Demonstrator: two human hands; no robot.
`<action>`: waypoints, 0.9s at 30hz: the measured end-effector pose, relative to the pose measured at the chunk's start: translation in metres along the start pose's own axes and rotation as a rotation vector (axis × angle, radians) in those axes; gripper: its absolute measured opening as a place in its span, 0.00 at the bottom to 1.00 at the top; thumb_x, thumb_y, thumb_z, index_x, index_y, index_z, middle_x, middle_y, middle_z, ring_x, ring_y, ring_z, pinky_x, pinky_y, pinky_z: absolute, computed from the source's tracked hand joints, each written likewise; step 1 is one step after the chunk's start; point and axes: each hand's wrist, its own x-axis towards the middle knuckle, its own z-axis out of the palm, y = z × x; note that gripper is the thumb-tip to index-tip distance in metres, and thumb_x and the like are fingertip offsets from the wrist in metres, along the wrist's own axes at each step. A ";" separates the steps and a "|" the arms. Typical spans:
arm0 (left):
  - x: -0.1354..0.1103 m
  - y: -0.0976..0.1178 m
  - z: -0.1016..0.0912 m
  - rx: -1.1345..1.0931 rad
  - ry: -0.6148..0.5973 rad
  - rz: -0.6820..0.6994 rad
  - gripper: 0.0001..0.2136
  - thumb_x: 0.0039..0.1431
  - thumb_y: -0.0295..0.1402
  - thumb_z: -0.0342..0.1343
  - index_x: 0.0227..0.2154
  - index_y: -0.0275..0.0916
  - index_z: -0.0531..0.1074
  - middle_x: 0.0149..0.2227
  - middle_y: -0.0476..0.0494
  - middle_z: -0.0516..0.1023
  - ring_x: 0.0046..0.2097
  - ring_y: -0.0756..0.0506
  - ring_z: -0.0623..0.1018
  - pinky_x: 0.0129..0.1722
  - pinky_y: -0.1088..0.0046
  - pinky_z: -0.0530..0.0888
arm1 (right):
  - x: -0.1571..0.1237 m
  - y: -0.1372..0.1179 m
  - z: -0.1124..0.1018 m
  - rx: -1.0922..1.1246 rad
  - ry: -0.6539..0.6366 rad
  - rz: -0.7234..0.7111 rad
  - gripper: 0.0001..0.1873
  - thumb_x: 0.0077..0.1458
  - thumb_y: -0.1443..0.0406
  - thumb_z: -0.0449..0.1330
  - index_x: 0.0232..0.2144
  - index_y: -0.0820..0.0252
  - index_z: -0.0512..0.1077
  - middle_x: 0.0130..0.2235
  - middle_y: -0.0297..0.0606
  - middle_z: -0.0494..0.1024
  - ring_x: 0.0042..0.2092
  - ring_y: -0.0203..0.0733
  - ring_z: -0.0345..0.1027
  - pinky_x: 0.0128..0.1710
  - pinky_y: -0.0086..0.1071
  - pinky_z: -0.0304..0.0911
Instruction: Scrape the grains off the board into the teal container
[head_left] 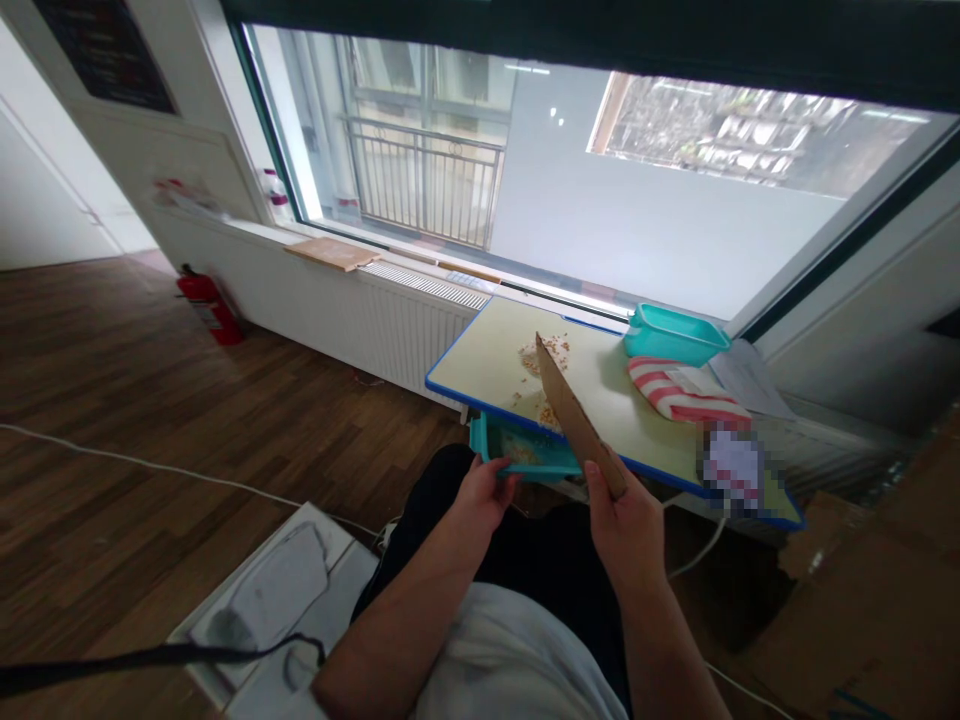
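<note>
My left hand (pixel 484 492) grips the near rim of a teal tray (pixel 525 452) held just under the front edge of a pale board with a blue edge (pixel 480 362); light crumbs lie inside the tray. My right hand (pixel 626 520) is closed round the lower end of a long brown cardboard strip (pixel 574 415). The strip slants up across the board, with its tip among scattered crumbs (pixel 551 350). More crumbs lie by the board's front edge next to the strip.
A second teal tray (pixel 675 335) and a red-and-white striped cloth (pixel 686 395) sit on the board's right side, with papers beyond. A radiator (pixel 390 320) runs under the window. A red fire extinguisher (pixel 210 305) lies on the wooden floor. White sheets and a black cable are at lower left.
</note>
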 end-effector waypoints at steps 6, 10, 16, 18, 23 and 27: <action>-0.006 0.006 -0.001 0.001 0.019 -0.022 0.19 0.55 0.18 0.52 0.47 0.43 0.62 0.29 0.48 0.73 0.20 0.51 0.75 0.15 0.83 0.69 | 0.000 -0.007 0.007 -0.035 0.007 -0.030 0.24 0.59 0.55 0.49 0.49 0.64 0.73 0.42 0.47 0.79 0.42 0.48 0.75 0.40 0.34 0.70; -0.008 0.012 -0.003 0.001 0.035 -0.008 0.19 0.55 0.18 0.52 0.47 0.44 0.61 0.29 0.48 0.73 0.20 0.51 0.75 0.14 0.84 0.69 | -0.002 -0.012 0.014 -0.039 0.025 -0.075 0.23 0.59 0.56 0.49 0.49 0.63 0.72 0.43 0.47 0.79 0.43 0.47 0.75 0.42 0.35 0.70; -0.004 0.020 -0.007 0.009 0.027 0.041 0.17 0.55 0.20 0.51 0.46 0.43 0.63 0.30 0.47 0.74 0.21 0.51 0.75 0.14 0.85 0.68 | 0.005 -0.019 0.019 0.005 0.055 -0.154 0.21 0.59 0.60 0.51 0.50 0.62 0.72 0.45 0.46 0.78 0.45 0.46 0.74 0.45 0.34 0.68; -0.002 0.022 -0.008 0.012 0.060 0.039 0.16 0.55 0.20 0.52 0.44 0.43 0.64 0.29 0.48 0.73 0.21 0.52 0.75 0.14 0.85 0.67 | 0.030 -0.022 0.028 0.101 0.067 -0.224 0.19 0.58 0.62 0.52 0.50 0.59 0.72 0.48 0.43 0.76 0.48 0.45 0.72 0.50 0.36 0.65; 0.003 0.027 -0.009 -0.012 0.126 0.027 0.14 0.54 0.20 0.53 0.42 0.41 0.63 0.27 0.48 0.73 0.22 0.50 0.76 0.14 0.86 0.66 | 0.138 -0.037 0.103 0.551 -0.160 -0.257 0.13 0.47 0.64 0.60 0.37 0.54 0.79 0.41 0.36 0.80 0.51 0.45 0.67 0.54 0.42 0.59; 0.006 0.027 -0.015 -0.091 0.114 0.059 0.15 0.54 0.19 0.53 0.42 0.41 0.63 0.29 0.47 0.74 0.22 0.50 0.77 0.15 0.85 0.67 | 0.203 -0.048 0.181 0.958 -0.605 0.106 0.10 0.32 0.64 0.64 0.24 0.60 0.78 0.28 0.34 0.79 0.36 0.45 0.71 0.44 0.40 0.64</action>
